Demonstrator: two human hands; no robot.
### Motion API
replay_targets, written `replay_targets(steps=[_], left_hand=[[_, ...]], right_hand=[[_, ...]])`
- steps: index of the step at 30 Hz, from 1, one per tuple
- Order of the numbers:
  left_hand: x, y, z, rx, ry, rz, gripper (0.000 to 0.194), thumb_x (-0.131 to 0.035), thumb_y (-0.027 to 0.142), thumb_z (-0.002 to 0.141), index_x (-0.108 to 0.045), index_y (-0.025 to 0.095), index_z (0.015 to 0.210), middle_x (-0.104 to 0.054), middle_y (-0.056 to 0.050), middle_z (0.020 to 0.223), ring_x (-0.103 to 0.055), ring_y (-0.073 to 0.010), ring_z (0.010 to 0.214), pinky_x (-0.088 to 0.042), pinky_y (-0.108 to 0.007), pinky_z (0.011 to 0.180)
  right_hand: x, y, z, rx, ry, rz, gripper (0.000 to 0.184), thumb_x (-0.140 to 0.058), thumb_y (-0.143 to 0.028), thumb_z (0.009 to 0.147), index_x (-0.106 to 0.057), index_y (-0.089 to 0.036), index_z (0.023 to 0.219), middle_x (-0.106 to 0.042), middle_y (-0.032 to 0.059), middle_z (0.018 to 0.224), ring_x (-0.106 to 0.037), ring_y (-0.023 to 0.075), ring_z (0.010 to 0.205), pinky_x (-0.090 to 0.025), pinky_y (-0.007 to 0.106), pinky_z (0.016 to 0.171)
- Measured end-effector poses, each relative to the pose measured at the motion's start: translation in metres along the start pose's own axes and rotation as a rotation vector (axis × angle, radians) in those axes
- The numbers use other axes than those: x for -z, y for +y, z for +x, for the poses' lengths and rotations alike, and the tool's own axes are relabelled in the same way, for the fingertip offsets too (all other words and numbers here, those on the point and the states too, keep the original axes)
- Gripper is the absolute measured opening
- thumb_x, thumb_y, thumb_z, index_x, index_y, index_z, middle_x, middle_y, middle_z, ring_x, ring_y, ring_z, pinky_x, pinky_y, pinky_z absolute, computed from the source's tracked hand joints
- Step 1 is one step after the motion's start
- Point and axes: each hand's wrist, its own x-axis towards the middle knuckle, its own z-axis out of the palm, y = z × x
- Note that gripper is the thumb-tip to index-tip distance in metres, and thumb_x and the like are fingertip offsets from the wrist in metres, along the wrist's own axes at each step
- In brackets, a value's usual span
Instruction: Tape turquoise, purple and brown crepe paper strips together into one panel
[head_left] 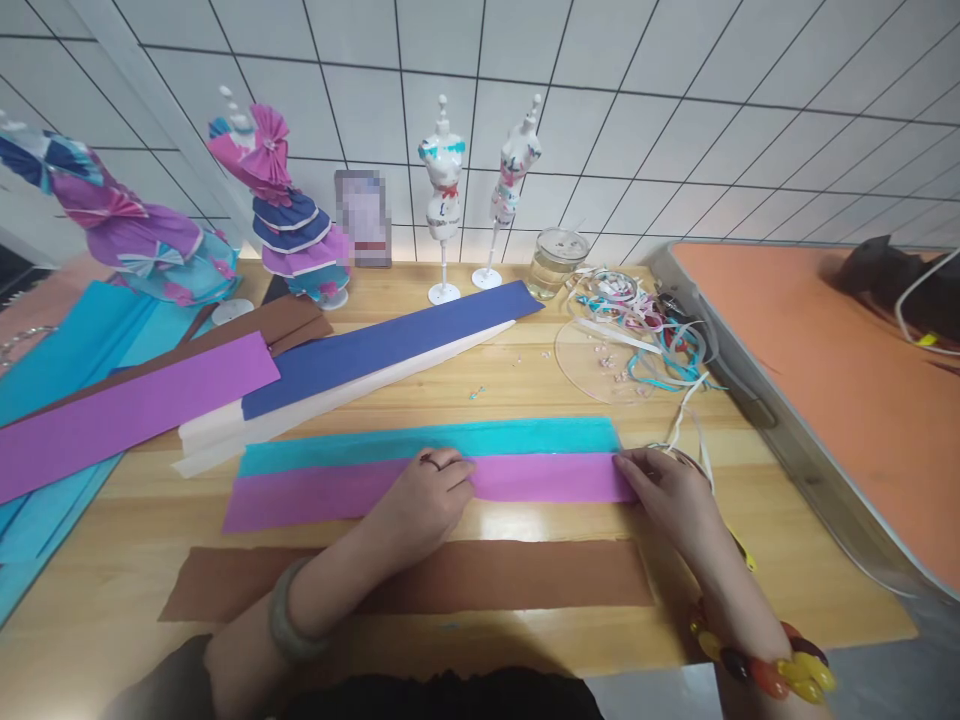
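Observation:
A purple crepe-paper strip (330, 492) lies across the wooden table, overlapping a teal strip (450, 440) behind it. My left hand (424, 495) rests on the middle of the purple strip with its fingers curled and pressed down. At the strip's right end my right hand (667, 490) pinches the paper's edge with bent fingers. A brown strip (480, 577) lies flat nearer to me, under my forearms.
More strips, purple (127, 412), dark blue (390, 345), white and brown, lie at the left. Dressed mannequin figures (289, 215) and two bare ones (442, 190) stand by the tiled wall. A glass jar (555, 262), ribbons (645, 335) and an orange board (825, 370) are on the right.

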Motion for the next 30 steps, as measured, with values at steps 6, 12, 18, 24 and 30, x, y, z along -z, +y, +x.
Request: replay_targets(steps=[6, 12, 18, 24, 30], left_hand=[[-0.0021, -0.0004, -0.0004, -0.005, 0.026, 0.002, 0.016, -0.042, 0.011, 0.088, -0.056, 0.016, 0.081, -0.059, -0.006, 0.099, -0.047, -0.0201, 0.093, -0.038, -0.035, 0.076], [-0.0033, -0.0018, -0.0017, -0.012, 0.059, 0.007, 0.017, -0.043, 0.011, 0.088, -0.057, 0.016, 0.082, -0.059, -0.007, 0.101, -0.047, -0.0195, 0.094, -0.039, -0.034, 0.077], [-0.0045, -0.0036, -0.0032, -0.018, 0.068, -0.005, 0.019, -0.040, 0.011, 0.089, -0.058, 0.015, 0.082, -0.060, -0.007, 0.101, -0.047, -0.0202, 0.094, -0.039, -0.035, 0.077], [-0.0048, -0.0035, -0.0029, -0.014, 0.057, 0.000, 0.019, -0.041, 0.011, 0.089, -0.058, 0.016, 0.083, -0.060, -0.007, 0.099, -0.047, -0.0203, 0.094, -0.039, -0.035, 0.078], [-0.0042, -0.0036, -0.0025, -0.030, 0.090, 0.016, 0.021, -0.040, 0.011, 0.089, -0.059, 0.015, 0.083, -0.060, -0.008, 0.100, -0.047, -0.0198, 0.094, -0.040, -0.035, 0.077]], right_hand=[[-0.0012, -0.0054, -0.0024, -0.012, 0.029, -0.026, 0.035, -0.044, -0.049, 0.079, -0.065, -0.021, 0.082, -0.070, 0.0068, 0.074, -0.061, 0.0231, 0.069, -0.042, 0.035, 0.067], [-0.0014, -0.0052, -0.0013, -0.014, 0.018, -0.027, 0.038, -0.043, -0.052, 0.079, -0.065, -0.021, 0.083, -0.067, 0.0064, 0.067, -0.060, 0.0229, 0.064, -0.042, 0.035, 0.063], [-0.0004, -0.0055, 0.0020, -0.032, -0.029, -0.041, 0.035, -0.043, -0.050, 0.080, -0.064, -0.022, 0.083, -0.065, 0.0045, 0.063, -0.058, 0.0218, 0.061, -0.041, 0.035, 0.063], [-0.0011, -0.0071, 0.0035, -0.035, 0.004, -0.077, 0.034, -0.044, -0.049, 0.078, -0.064, -0.022, 0.080, -0.067, 0.0064, 0.068, -0.060, 0.0233, 0.065, -0.041, 0.035, 0.063], [-0.0035, -0.0032, 0.0063, -0.060, 0.035, -0.062, 0.034, -0.046, -0.049, 0.077, -0.064, -0.021, 0.082, -0.070, 0.0070, 0.074, -0.062, 0.0237, 0.069, -0.043, 0.036, 0.064]])
